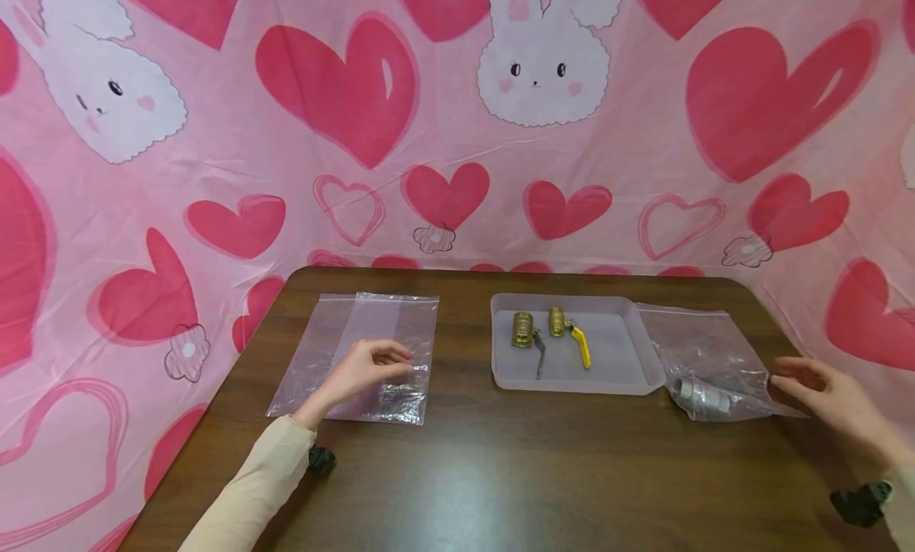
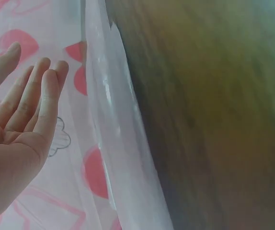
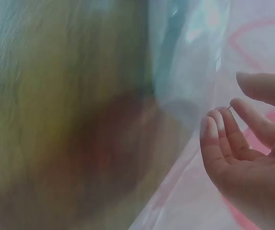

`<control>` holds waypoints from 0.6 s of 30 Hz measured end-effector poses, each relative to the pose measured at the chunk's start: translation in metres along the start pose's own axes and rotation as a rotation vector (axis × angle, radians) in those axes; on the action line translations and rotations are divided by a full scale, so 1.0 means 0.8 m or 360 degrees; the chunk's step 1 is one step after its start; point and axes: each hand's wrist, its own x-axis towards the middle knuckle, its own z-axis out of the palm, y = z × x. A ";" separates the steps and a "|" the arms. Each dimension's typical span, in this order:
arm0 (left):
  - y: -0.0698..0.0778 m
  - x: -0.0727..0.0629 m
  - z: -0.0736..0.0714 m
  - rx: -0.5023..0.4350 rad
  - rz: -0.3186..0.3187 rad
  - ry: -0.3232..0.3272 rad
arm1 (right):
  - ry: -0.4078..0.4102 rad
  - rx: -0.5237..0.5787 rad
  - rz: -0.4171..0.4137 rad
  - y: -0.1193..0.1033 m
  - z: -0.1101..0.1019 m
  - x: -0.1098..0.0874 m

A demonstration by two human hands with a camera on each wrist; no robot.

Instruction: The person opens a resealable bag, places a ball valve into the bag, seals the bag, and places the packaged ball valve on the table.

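Observation:
My left hand (image 1: 368, 369) hovers over a flat clear zip bag (image 1: 307, 369) on the left of the table, its fingers loosely bent with nothing between them, as the left wrist view also shows. On the right, my right hand (image 1: 822, 389) is beside a second clear bag (image 1: 700, 333) that has grey pipe fittings (image 1: 704, 397) inside; its relaxed fingers are near the bag's right edge and hold nothing. Between the hands a translucent plastic tray (image 1: 615, 384) carries a larger brass valve (image 1: 523, 330) with a grey lever and a smaller brass valve (image 1: 557, 322) with a yellow lever.
The dark wooden table (image 1: 457, 472) extends in front of the bags and tray. Behind and to both sides hangs a pink cloth (image 1: 457, 139) printed with hearts and rabbits. The right bag lies right against the tray's right side.

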 end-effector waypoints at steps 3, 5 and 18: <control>-0.006 0.002 -0.006 -0.0015 -0.0018 0.0030 | 0.0024 -0.0015 -0.0028 -0.020 0.002 -0.001; -0.009 0.004 -0.010 -0.0007 -0.0048 0.0047 | 0.0027 -0.0029 -0.0049 -0.034 0.005 -0.001; -0.022 0.013 -0.033 0.0083 -0.0158 0.0152 | -0.0123 0.0076 -0.0239 -0.114 0.048 -0.008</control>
